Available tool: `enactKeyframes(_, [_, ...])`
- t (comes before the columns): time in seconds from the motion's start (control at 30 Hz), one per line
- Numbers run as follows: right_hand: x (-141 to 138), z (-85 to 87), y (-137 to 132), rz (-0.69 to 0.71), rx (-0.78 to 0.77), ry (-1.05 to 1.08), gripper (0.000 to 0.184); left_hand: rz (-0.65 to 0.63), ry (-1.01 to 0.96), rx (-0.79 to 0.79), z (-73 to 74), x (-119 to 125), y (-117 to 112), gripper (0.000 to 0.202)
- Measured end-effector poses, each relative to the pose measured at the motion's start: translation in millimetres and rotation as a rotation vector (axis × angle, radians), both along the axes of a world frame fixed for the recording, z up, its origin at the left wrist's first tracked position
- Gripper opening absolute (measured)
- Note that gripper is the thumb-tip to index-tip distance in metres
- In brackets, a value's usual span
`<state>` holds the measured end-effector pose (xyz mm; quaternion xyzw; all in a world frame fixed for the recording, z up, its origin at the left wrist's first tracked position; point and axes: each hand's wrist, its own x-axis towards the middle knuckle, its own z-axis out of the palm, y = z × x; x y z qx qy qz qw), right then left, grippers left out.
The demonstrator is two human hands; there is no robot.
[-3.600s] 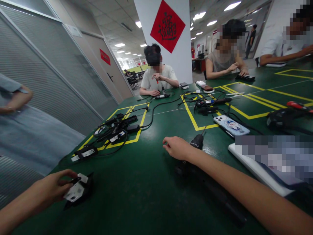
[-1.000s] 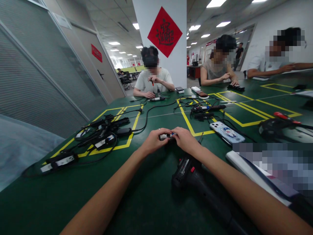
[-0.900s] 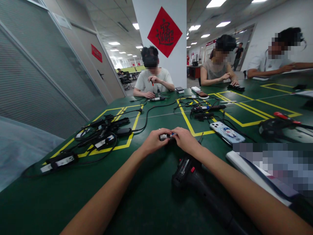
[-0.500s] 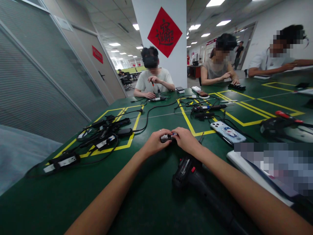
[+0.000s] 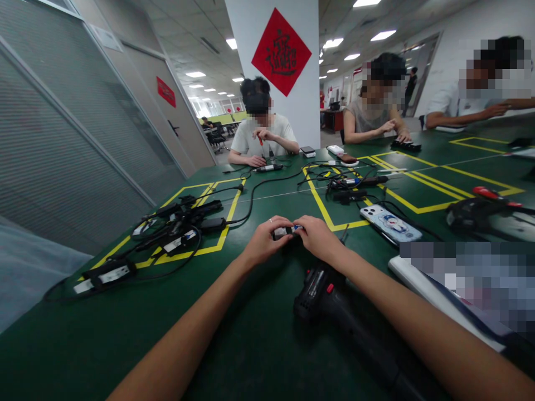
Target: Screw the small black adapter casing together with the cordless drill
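Observation:
Both my hands meet over the green table [image 5: 251, 334]. My left hand [image 5: 264, 240] and my right hand [image 5: 318, 238] are closed on the two ends of a small black adapter with a white label [image 5: 286, 231], held just above the tabletop. A ring shows on a left finger. A black electric screwdriver [image 5: 330, 301] lies on the table under my right forearm, its tip pointing away from me.
A pile of black adapters and cables [image 5: 175, 223] fills a yellow-taped square at left. A phone in a white case [image 5: 387, 221] and a white device [image 5: 438, 295] lie at right. More cables [image 5: 346, 184] lie further back. Three people sit across the table.
Since 3.6 s ago my left hand brought the adapter from the near left edge to the middle, and my right hand joined it. Over the last second the hands hardly move.

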<state>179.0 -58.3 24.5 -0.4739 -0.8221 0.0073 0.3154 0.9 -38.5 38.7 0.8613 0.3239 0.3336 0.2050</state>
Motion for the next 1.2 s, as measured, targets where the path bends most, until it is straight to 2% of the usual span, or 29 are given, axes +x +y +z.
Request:
enactKeyframes(0.4, [0.7, 1.6, -2.1, -0.011, -0.015, 0.013, 0.021, 0.049, 0.003, -0.082, -0.3, 0.4, -0.4, 0.029])
enactKeyframes(0.6, [0.6, 1.9, -1.8, 0.004, -0.028, 0.002, 0.02, 0.135, -0.011, -0.12, -0.3, 2.5, 3.4, 0.027])
enactKeyframes(0.7, [0.3, 2.2, -1.7, 0.02, -0.032, -0.006, 0.021, 0.104, -0.082, -0.224, -4.6, 2.3, 8.3, 0.03])
enactKeyframes(0.77, [0.3, 2.7, -1.8, 0.032, -0.035, -0.014, 0.021, 0.082, -0.15, -0.325, -9.3, 1.2, 11.6, 0.041])
enactKeyframes(0.83, [0.4, 3.0, -2.0, 0.04, -0.039, -0.021, 0.021, 0.122, -0.178, -0.372, -14.0, -1.0, 13.9, 0.051])
enactKeyframes(0.93, [0.7, 2.4, -2.1, 0.053, -0.049, -0.035, 0.02, 0.194, -0.111, -0.413, -18.8, -5.0, 13.9, 0.053])
enactKeyframes(1.2, [1.3, 0.0, -4.8, 0.092, -0.079, -0.04, 0.024, 0.139, -0.041, -0.309, -23.7, -8.4, 2.4, 0.046])
